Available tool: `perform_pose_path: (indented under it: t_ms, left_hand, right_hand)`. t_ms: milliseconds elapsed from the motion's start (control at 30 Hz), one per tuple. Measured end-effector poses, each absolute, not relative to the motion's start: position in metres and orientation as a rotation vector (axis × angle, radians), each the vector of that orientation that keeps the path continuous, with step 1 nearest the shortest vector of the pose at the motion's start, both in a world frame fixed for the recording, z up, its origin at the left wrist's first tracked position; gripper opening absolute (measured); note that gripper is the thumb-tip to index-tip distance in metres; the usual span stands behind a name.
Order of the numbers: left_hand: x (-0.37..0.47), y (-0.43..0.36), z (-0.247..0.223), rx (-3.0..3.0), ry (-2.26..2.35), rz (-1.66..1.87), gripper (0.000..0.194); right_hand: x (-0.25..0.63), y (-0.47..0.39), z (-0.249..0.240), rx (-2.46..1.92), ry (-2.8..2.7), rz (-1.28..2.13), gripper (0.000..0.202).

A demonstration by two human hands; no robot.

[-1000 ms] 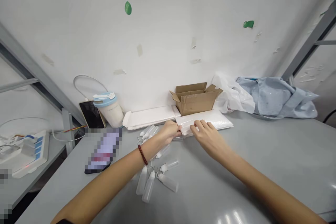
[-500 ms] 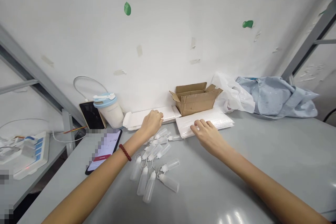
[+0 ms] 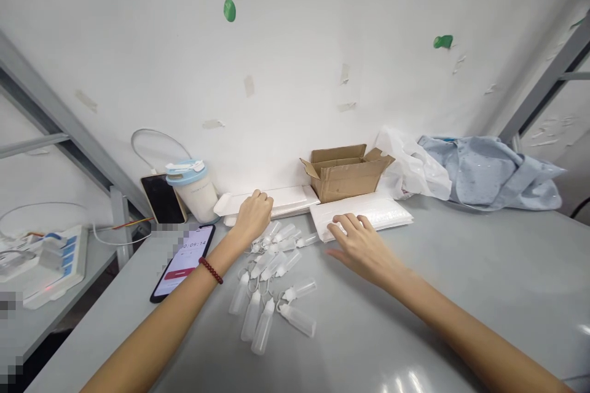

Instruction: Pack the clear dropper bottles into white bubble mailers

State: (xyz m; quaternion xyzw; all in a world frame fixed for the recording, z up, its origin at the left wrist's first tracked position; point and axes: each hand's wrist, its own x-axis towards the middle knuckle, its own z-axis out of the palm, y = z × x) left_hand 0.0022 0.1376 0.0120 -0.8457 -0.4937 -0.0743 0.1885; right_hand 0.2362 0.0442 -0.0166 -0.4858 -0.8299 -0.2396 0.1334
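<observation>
Left of the carton (image 3: 353, 181), the left hand (image 3: 254, 215) curls its fingers by white packets (image 3: 292, 199), grip unclear; right hand (image 3: 362, 249), fingers parted, overlaps the padded envelope (image 3: 389, 214) fronting the carton.

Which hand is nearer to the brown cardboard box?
Right. The right hand is in front of the brown cardboard box, at the glossy white package; the left hand is farther off, to the box's left.
</observation>
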Motion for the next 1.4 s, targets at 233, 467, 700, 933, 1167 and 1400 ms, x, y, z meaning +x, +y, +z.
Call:
perform_pose_path:
  t_ms: [233, 467, 700, 933, 1167, 1400]
  left_hand:
    - [0.009, 0.088, 0.022, -2.318, -1.209, -0.317, 0.016]
    - [0.015, 0.035, 0.001, -2.437, -0.576, -0.724, 0.017]
    - [-0.025, 0.056, -0.008, -2.437, -1.071, -1.036, 0.015]
    - [-0.056, 0.077, -0.015, -2.303, -2.242, -1.859, 0.043]
    - [-0.045, 0.059, -0.005, -2.480, -2.647, -2.458, 0.046]
    - [-0.025, 0.039, -0.010, -3.169, -2.402, -2.276, 0.037]
  right_hand:
    - [0.226, 0.036, -0.014, -1.111, -2.264, -0.736, 0.029]
    - [0.213, 0.020, -0.015, -0.976, -2.266, -0.849, 0.023]
    - [0.215, 0.023, -0.013, -1.041, -2.364, -0.914, 0.027]
    - [0.215, 0.021, -0.014, -1.037, -2.374, -0.922, 0.028]
    - [0.215, 0.021, -0.020, -1.062, -2.372, -0.825, 0.025]
    - [0.212, 0.012, -0.015, -1.117, -2.540, -0.512, 0.054]
